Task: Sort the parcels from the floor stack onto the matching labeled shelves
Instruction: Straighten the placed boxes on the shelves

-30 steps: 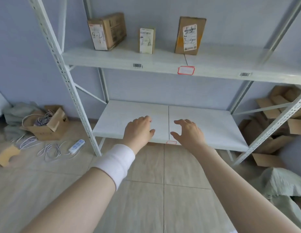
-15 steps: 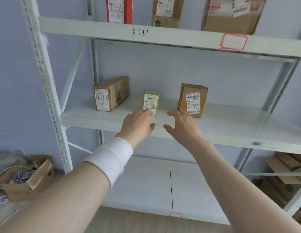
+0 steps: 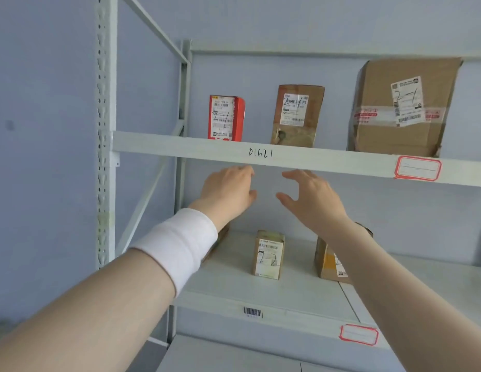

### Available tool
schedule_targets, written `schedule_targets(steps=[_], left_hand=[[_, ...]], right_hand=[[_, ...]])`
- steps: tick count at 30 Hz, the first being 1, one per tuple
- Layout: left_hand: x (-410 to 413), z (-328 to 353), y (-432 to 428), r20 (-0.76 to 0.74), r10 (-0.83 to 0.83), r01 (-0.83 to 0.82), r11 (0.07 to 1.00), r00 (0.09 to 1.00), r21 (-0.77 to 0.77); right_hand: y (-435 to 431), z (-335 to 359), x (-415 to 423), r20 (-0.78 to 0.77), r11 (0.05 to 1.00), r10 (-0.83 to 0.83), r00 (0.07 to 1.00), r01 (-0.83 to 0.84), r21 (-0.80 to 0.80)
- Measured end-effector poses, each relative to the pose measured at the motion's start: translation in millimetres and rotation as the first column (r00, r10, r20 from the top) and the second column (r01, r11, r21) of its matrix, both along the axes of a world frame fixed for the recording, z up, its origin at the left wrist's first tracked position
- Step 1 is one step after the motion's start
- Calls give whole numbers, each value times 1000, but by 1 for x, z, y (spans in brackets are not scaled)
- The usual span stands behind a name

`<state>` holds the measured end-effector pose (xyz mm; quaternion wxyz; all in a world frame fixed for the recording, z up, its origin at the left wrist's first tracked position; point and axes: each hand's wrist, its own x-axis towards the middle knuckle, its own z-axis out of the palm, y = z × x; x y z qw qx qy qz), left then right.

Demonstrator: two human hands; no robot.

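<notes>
The grey metal rack (image 3: 106,130) stands against the wall. On its upper shelf (image 3: 180,150), marked D1621, three parcels stand upright: a large cardboard parcel (image 3: 379,84) marked 2-1 at the right, a brown parcel (image 3: 297,130) in the middle and a red parcel (image 3: 238,116) at the left. The left hand (image 3: 228,191) and right hand (image 3: 312,200) hover just under that shelf's front edge, empty, with fingers loosely spread and palms facing each other. On the lower shelf (image 3: 301,294) stands a small parcel (image 3: 268,255) marked 2-2.

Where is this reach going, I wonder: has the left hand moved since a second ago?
Yes. The left hand rose from the lowest shelf level to just under the upper shelf edge marked D1621.
</notes>
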<state>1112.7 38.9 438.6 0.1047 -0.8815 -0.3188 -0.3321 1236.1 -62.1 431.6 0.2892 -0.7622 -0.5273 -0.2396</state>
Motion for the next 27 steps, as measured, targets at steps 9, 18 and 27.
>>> schedule_targets(steps=[9, 18, 27], left_hand=[[-28, 65, 97, 75, -48, 39, 992, 996, 120], [-7, 115, 202, 190, -60, 76, 994, 980, -77], [30, 151, 261, 338, -107, 213, 931, 935, -296]], right_hand=[[95, 77, -26, 22, 986, -48, 999, 44, 164], [187, 137, 1, -68, 991, -72, 995, 80, 109], [254, 174, 38, -211, 996, -85, 974, 83, -20]])
